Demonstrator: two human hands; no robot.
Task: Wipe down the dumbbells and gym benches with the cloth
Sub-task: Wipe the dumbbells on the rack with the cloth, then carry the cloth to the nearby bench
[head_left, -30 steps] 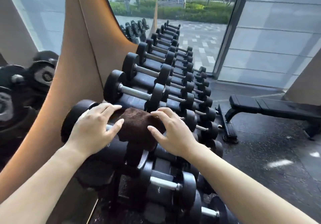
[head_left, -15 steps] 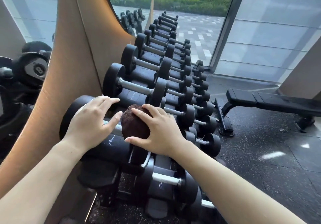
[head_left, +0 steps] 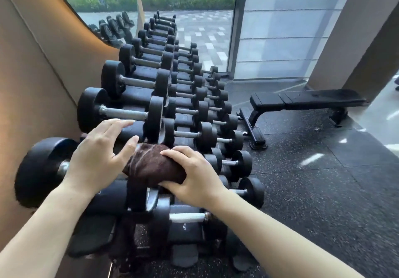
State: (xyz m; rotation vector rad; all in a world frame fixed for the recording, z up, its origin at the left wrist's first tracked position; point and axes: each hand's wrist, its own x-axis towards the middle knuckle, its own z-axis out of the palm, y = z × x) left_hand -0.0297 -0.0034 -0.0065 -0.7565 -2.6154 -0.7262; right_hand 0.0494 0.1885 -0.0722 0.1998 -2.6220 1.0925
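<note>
Here, right hand (head_left: 194, 180) grips cloth (head_left: 149, 165), left hand (head_left: 99, 156) open.

Soft daylight comes in from the window (head_left: 194, 7) at the far end and the frosted panels (head_left: 280, 29) on the right, leaving pale streaks of glare on the dark floor (head_left: 323, 191) and deep shadow under the dumbbells (head_left: 129, 113). The cloth (head_left: 151, 165) reads fairly sharp. The left hand (head_left: 97, 159) smears slightly at its fingertips, and the wide lens bows the wall (head_left: 32, 72) at the left edge.
</note>
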